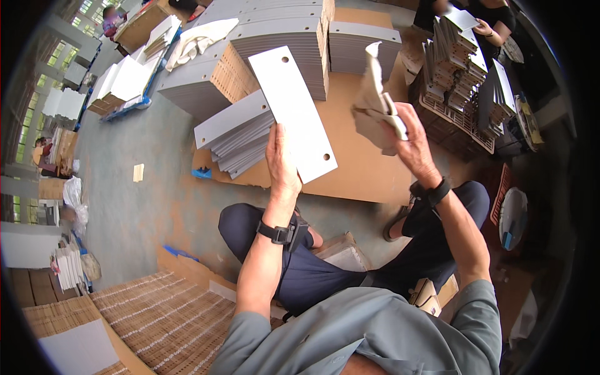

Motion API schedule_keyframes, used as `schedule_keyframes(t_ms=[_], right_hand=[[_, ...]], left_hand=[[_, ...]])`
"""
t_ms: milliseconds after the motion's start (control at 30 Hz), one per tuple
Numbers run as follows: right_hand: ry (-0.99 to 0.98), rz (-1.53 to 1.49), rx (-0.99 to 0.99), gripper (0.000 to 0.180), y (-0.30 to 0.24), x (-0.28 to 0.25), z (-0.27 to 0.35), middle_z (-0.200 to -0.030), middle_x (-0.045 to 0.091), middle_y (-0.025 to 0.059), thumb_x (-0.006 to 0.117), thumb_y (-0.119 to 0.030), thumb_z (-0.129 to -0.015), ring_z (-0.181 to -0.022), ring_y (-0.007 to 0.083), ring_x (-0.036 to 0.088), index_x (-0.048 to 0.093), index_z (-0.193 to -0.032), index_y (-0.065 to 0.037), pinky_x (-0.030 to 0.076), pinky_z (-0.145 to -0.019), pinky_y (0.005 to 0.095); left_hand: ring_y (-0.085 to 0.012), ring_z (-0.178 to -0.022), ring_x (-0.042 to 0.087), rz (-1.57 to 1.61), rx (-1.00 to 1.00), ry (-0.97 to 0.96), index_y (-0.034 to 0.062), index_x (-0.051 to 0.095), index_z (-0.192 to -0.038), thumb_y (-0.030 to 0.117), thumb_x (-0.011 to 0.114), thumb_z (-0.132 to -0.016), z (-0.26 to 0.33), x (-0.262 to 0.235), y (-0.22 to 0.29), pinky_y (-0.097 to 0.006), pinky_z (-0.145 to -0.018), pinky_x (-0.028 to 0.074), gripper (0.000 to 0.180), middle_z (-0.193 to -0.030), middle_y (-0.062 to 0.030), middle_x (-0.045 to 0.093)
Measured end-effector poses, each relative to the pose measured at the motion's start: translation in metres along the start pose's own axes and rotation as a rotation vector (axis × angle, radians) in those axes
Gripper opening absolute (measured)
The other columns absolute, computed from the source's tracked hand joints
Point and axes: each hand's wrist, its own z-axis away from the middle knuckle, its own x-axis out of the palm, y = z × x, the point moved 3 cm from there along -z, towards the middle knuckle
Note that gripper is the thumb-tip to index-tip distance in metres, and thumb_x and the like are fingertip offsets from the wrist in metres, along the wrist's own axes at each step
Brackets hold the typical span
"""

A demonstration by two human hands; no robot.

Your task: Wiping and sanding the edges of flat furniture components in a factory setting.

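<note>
My left hand grips a long white rectangular panel by its lower left edge, tilted in front of me. A dark round hole shows near each end of it. To the right, my right hand is closed on a crumpled off-white cloth, held apart from the panel. Some of the cloth is hidden by my fingers. Just left of my left hand, a fanned, leaning pile of similar grey-white panels rests on a brown board.
Tall stacks of grey panels stand behind the board, with a white cloth on them. At far right, a co-worker's hand holds a panel over a loaded brown crate. Slatted woven sheets lie at lower left.
</note>
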Motion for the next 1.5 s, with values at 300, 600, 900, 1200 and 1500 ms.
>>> schedule_keyframes(t_ms=[300,600,900,1200,1500], right_hand=[[-0.883,0.108,-0.201,0.04,-0.049,0.069,0.05,-0.114,0.068,0.0075,0.075,-0.012,-0.076,-0.112,0.0316,0.066,0.07,-0.115,-0.018,0.054,-0.094,0.0443],[-0.579,0.115,0.167,0.038,0.037,0.006,0.049,-0.106,0.066,0.0145,0.073,-0.01,-0.075,-0.098,0.036,0.067,0.071,-0.113,-0.009,0.055,-0.08,0.0437],[-0.397,0.024,-0.461,0.075,-0.056,0.034,0.046,-0.149,0.049,0.0089,0.079,-0.012,-0.064,-0.138,0.0362,0.044,0.062,-0.135,-0.026,0.035,-0.117,0.0573],[0.001,-0.214,0.349,0.045,0.063,-0.025,-0.015,-0.094,0.07,0.0093,0.067,-0.048,-0.1,-0.087,0.0183,0.065,0.064,-0.114,-0.005,0.052,-0.079,0.0347],[-0.072,-0.222,0.41,0.044,0.066,-0.025,0.002,-0.094,0.068,0.007,0.068,-0.046,-0.098,-0.086,0.0143,0.062,0.066,-0.111,-0.004,0.052,-0.079,0.0327]], left_hand=[[-0.0171,-0.119,0.062,-0.211,-0.001,0.05,-0.0009,0.059,-0.139,0.031,0.051,-0.111,0.001,0.005,-0.04,-0.033,-0.102,0.05,0.043,-0.131,-0.0103,0.067],[-0.0137,-0.064,0.058,0.458,-0.349,-0.144,0.0145,0.041,-0.156,0.033,0.047,-0.111,-0.008,-0.024,-0.061,-0.026,-0.05,0.05,0.05,-0.099,-0.007,0.06],[-0.0232,-0.118,0.056,-0.03,-0.247,-0.516,0.0074,0.043,-0.149,0.036,0.048,-0.109,0.036,0.034,-0.085,-0.041,-0.096,0.052,0.05,-0.13,-0.0111,0.058],[-0.0153,-0.058,0.049,0.701,-0.955,-0.494,0.0065,0.024,-0.162,0.048,0.039,-0.109,0.075,0.066,-0.09,-0.028,-0.045,0.043,0.069,-0.087,-0.0129,0.051],[-0.027,-0.091,0.066,0.237,-0.892,-0.399,-0.0048,0.035,-0.152,0.071,0.045,-0.099,0.076,0.072,-0.059,-0.038,-0.072,0.062,0.093,-0.122,-0.0241,0.059]])
